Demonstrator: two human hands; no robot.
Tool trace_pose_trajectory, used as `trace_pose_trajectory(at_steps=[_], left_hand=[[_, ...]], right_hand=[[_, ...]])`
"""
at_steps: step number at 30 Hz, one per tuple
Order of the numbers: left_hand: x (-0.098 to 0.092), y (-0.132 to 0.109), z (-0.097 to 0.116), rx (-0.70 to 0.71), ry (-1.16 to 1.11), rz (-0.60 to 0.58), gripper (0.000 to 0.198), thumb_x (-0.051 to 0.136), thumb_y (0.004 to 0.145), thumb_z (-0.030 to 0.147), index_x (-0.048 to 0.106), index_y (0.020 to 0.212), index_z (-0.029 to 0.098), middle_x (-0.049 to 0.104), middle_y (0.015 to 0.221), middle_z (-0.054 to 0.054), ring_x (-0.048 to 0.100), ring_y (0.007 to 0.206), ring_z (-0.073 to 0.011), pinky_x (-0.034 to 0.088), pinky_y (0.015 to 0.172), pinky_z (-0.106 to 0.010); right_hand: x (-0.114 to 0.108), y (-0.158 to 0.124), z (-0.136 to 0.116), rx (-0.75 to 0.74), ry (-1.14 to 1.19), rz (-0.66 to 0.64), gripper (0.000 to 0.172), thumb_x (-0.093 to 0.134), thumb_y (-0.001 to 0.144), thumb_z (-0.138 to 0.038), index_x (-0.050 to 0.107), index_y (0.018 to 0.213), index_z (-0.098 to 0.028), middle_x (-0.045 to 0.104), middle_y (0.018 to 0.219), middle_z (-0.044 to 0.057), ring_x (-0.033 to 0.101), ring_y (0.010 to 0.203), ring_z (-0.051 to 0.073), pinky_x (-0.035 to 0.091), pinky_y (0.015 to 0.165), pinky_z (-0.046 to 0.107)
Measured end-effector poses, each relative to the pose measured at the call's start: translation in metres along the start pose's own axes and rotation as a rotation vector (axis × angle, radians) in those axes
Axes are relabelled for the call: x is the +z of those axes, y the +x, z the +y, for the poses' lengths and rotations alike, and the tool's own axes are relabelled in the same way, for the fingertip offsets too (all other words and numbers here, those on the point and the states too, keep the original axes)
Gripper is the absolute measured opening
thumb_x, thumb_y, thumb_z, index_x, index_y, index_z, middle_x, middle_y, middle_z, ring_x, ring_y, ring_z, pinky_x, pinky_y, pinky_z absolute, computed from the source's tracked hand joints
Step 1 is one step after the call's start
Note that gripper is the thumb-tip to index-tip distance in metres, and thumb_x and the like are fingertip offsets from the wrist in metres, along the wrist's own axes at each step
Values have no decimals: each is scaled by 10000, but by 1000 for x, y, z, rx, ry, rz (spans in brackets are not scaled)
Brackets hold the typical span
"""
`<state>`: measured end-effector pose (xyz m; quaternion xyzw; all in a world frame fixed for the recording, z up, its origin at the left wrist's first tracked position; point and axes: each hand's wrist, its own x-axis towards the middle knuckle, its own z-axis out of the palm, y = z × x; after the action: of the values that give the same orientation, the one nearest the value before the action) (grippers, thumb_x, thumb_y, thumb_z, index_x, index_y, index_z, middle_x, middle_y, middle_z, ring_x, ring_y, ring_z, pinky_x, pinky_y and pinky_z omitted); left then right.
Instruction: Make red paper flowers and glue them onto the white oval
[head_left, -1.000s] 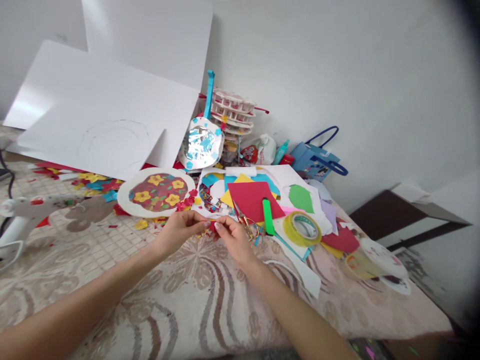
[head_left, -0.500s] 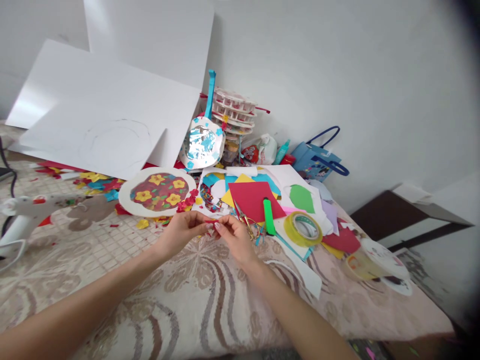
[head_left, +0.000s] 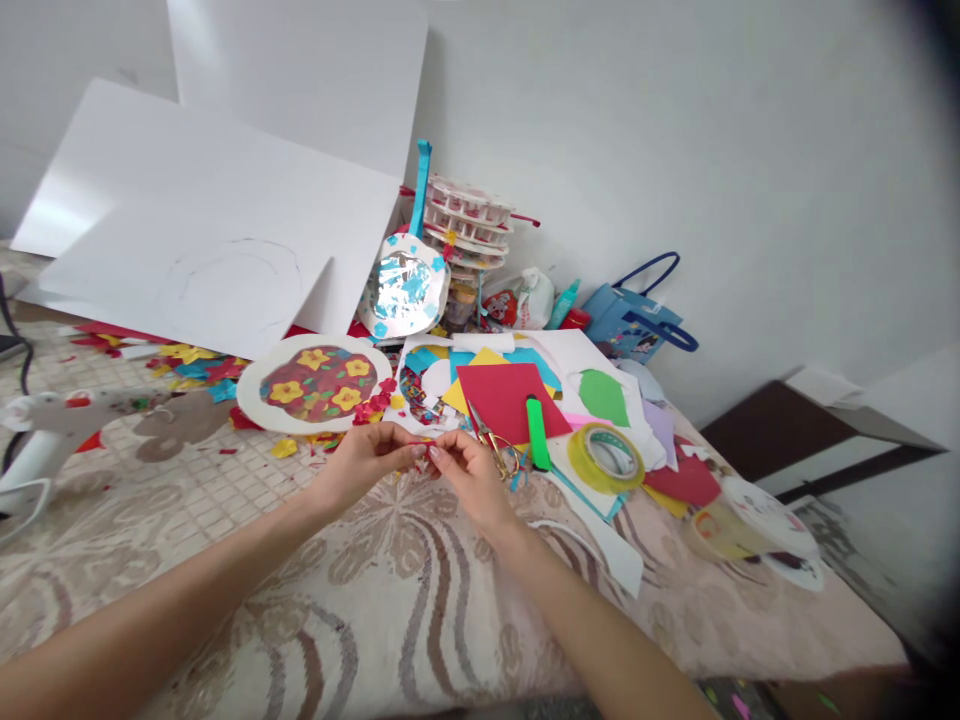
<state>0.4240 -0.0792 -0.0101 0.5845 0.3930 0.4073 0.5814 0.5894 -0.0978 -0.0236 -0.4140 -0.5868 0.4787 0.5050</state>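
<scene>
Both hands meet over the patterned tablecloth (head_left: 390, 590), fingertips almost touching. My left hand (head_left: 360, 460) pinches one end of a small red paper piece (head_left: 424, 443). Its other end is pinched by my right hand (head_left: 469, 470); the fingers cover most of the piece. Just right of that hand lie gold-handled scissors (head_left: 501, 455) and a green utility knife (head_left: 537, 433), beside a red paper sheet (head_left: 510, 400). Left of the hands rests a white scalloped board (head_left: 251, 385) with yellow paper flowers. Small red paper flowers (head_left: 373, 403) lie at its right edge.
A yellow tape roll (head_left: 581, 458) lies at right, another clear tape roll (head_left: 720, 532) near the table's right side. A white glue gun (head_left: 45, 440) stands far left. White boards (head_left: 225, 200) lean behind; a blue gift bag (head_left: 622, 320) sits by the wall.
The fingers shift very slightly around the small red paper piece. Both arms and everything on the table stay where they were.
</scene>
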Motion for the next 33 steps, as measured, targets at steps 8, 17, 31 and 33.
trace_pose_trajectory(at_steps=[8, 17, 31, 33], left_hand=[[1, -1, -1, 71, 119, 33, 273, 601, 753, 396, 578, 703, 129, 558, 610, 3, 483, 569, -104, 371, 529, -216], [5, -3, 0, 88, 143, 32, 257, 587, 760, 380, 559, 703, 131, 561, 621, -3, 492, 576, -114, 375, 531, -224], [0, -1, -3, 86, 180, 95, 296, 589, 757, 428, 544, 695, 142, 542, 608, 16, 449, 557, -95, 348, 521, -211], [1, -1, -3, 67, 155, 92, 311, 593, 750, 441, 551, 689, 139, 558, 611, 8, 472, 567, -102, 367, 538, -216]], right_hand=[[2, -1, -1, 25, 30, -49, 219, 574, 789, -393, 562, 789, -174, 557, 679, -10, 522, 599, 109, 451, 577, 232], [2, -1, -3, 17, -71, -33, 223, 600, 769, -357, 511, 688, -168, 514, 600, -26, 485, 544, 98, 387, 528, 221], [2, 4, 7, 88, 54, -52, 317, 587, 757, -483, 541, 694, -176, 545, 590, -11, 518, 532, 112, 435, 548, 248], [1, 3, 4, 51, -21, -54, 275, 612, 756, -426, 533, 686, -172, 532, 579, -20, 505, 529, 103, 416, 538, 232]])
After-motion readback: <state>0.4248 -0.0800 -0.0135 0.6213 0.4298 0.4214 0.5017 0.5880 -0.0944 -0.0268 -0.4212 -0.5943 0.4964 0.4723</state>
